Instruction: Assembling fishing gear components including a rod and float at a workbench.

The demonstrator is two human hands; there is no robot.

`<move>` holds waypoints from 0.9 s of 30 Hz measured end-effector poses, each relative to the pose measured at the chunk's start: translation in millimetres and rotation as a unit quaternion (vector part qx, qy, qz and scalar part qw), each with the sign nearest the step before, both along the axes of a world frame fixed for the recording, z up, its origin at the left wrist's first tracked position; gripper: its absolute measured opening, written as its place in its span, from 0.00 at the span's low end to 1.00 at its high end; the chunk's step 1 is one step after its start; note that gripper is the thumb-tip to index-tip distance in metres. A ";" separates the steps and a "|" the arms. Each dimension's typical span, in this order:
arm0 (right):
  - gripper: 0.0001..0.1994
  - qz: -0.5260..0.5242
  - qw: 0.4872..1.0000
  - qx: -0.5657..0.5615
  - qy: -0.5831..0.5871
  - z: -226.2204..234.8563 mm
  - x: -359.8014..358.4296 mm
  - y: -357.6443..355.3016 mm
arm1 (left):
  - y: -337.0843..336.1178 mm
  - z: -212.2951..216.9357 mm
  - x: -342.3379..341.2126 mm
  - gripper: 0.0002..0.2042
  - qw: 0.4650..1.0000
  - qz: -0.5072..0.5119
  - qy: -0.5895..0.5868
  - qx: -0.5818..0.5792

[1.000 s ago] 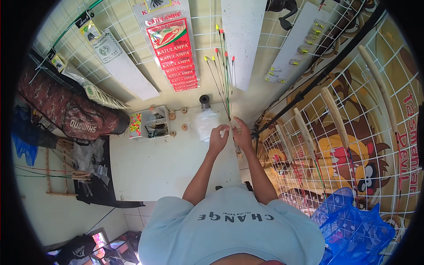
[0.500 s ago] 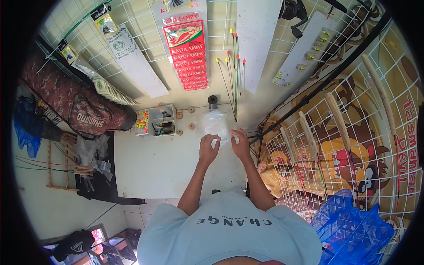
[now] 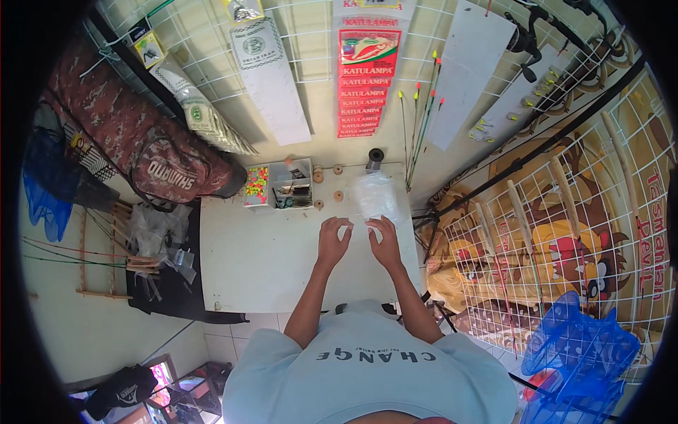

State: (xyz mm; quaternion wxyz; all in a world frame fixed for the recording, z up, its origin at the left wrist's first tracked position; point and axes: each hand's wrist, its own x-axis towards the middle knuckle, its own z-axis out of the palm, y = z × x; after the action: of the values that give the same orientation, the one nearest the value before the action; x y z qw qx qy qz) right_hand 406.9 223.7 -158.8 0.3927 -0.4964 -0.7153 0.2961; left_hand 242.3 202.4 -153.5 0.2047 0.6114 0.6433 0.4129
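Observation:
My left hand is over the white tabletop with its fingers curled toward the thumb in a pinch. Facing it, a short gap away, my right hand is bent in the same way. Anything between the fingertips is too small or too clear to make out. Just beyond the hands, nearest the right one, lies a pile of clear plastic bags. A dark spool stands behind the bags, against the wall.
A white divided box with bright floats stands at the table's back. Several wooden spools sit beside it. A camouflage bag is at the left. Thin rods lean on the wall; a white wire grid runs along the right.
The view has shifted, so the table and wall things appear farther right. My hands have drawn back from the plastic bags toward me; in the earlier frame they were at the bags' near edge.

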 end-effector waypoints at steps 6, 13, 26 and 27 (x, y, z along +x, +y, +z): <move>0.11 -0.002 1.000 -0.006 0.018 -3.8 -39.7 -26.8 | -25.2 -3.6 -41.4 0.05 1.000 -0.012 -0.020 -0.014; 0.10 -0.015 0.999 -0.027 0.012 -8.9 -66.5 -59.1 | -39.3 -4.3 -71.8 0.04 0.999 -0.026 -0.023 -0.035; 0.11 0.003 1.000 -0.028 -0.002 12.3 -49.5 -63.0 | -57.5 8.2 -51.9 0.05 0.997 -0.043 -0.035 -0.045; 0.11 0.005 1.000 -0.024 0.001 12.6 -48.8 -64.4 | -59.4 10.1 -50.7 0.05 0.997 -0.050 -0.034 -0.047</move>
State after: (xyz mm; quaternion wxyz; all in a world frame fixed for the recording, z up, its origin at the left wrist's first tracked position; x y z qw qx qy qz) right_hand 358.1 159.3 -146.2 0.3797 -0.5020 -0.7100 0.3156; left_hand 191.5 143.0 -143.4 0.2752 0.6185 0.6230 0.3919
